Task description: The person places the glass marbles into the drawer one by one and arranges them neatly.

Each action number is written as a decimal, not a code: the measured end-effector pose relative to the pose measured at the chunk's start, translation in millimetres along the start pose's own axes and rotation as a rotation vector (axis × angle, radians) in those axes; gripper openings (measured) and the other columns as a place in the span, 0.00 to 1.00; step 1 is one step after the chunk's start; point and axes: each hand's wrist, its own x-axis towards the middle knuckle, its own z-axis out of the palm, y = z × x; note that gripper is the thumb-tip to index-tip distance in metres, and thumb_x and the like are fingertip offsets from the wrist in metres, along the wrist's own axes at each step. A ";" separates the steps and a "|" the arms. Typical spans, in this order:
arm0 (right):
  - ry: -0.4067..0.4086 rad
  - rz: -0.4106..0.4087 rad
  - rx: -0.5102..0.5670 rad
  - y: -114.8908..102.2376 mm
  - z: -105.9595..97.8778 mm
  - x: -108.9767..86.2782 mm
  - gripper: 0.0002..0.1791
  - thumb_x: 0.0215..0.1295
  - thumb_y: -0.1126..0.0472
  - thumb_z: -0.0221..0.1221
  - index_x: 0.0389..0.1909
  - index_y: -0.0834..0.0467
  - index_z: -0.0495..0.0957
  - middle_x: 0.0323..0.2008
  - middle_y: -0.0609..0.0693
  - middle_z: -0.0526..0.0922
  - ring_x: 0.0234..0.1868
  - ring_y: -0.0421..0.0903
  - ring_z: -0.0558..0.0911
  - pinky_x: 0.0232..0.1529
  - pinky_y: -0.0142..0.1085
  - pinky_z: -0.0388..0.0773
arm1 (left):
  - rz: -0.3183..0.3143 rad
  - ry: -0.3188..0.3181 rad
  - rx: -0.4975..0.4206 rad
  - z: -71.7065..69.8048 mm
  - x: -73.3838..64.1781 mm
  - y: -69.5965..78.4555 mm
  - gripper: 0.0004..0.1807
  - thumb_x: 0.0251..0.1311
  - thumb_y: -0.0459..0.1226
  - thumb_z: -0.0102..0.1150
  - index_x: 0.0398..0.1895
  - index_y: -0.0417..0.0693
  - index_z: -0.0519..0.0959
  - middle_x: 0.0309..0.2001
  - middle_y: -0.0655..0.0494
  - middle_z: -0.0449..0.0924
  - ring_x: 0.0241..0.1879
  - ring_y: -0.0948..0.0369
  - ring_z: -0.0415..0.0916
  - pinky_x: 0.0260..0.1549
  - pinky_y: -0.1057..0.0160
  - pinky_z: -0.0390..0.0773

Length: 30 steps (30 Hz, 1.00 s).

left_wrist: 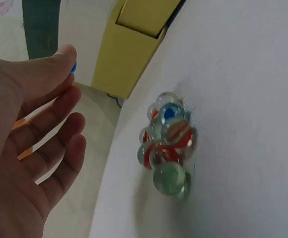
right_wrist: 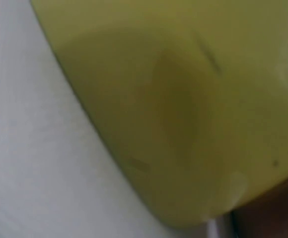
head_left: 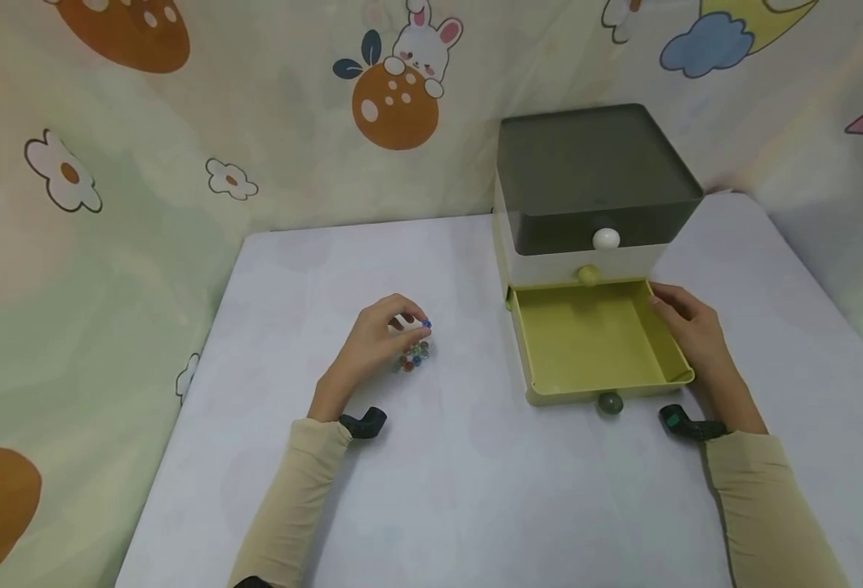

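Observation:
Between thumb and fingertips, my left hand (head_left: 378,339) pinches a blue marble (head_left: 427,324), mostly covered by the fingers in the left wrist view. Just below that hand, a cluster of glass marbles (left_wrist: 166,134) with red, blue and green swirls lies on the white table. On the right, my right hand (head_left: 696,331) grips the right wall of a pulled-out yellow-green drawer (head_left: 593,335), thumb at the rim. No marbles show inside the drawer. Its outer wall (right_wrist: 183,109) fills most of the right wrist view, where the right fingers are hidden.
Behind the drawer stands a small cabinet with a dark green top (head_left: 593,163) and a white knob (head_left: 606,238). A dark round knob (head_left: 611,403) sits on the drawer's front. A patterned cloth (head_left: 284,106) hangs behind the white table (head_left: 460,490).

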 end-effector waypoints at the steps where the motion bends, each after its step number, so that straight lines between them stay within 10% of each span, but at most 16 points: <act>1: 0.001 -0.003 0.000 0.4 -0.1 -0.2 0.33 0.78 0.36 0.52 0.76 0.49 0.70 0.63 0.31 0.75 0.53 0.21 0.68 0.48 0.18 0.65 | 0.001 -0.002 -0.002 2.2 2.2 2.6 0.07 0.66 0.41 0.71 0.44 0.56 0.84 0.46 0.63 0.84 0.50 0.61 0.78 0.52 0.56 0.82; 11: -0.002 -0.022 -0.006 0.3 1.6 -1.7 0.33 0.79 0.37 0.51 0.76 0.51 0.69 0.71 0.48 0.74 0.56 0.23 0.69 0.50 0.19 0.66 | 0.086 -0.023 -0.015 25.1 24.5 29.4 0.06 0.67 0.42 0.70 0.44 0.57 0.84 0.46 0.64 0.84 0.50 0.60 0.79 0.51 0.57 0.81; 19: -0.007 -0.009 -0.026 -0.2 1.0 -0.8 0.34 0.79 0.36 0.50 0.78 0.48 0.67 0.78 0.57 0.68 0.69 0.44 0.71 0.61 0.33 0.69 | 0.165 -0.029 -0.020 43.6 42.7 45.1 0.07 0.66 0.40 0.71 0.45 0.53 0.84 0.45 0.60 0.85 0.48 0.57 0.81 0.49 0.61 0.81; 30: -0.007 -0.021 0.004 3.1 0.4 0.8 0.32 0.79 0.37 0.51 0.77 0.47 0.68 0.76 0.54 0.70 0.57 0.23 0.68 0.56 0.28 0.67 | 0.180 -0.046 -0.029 70.2 59.1 63.2 0.07 0.67 0.41 0.70 0.46 0.54 0.85 0.46 0.62 0.85 0.47 0.64 0.79 0.48 0.65 0.80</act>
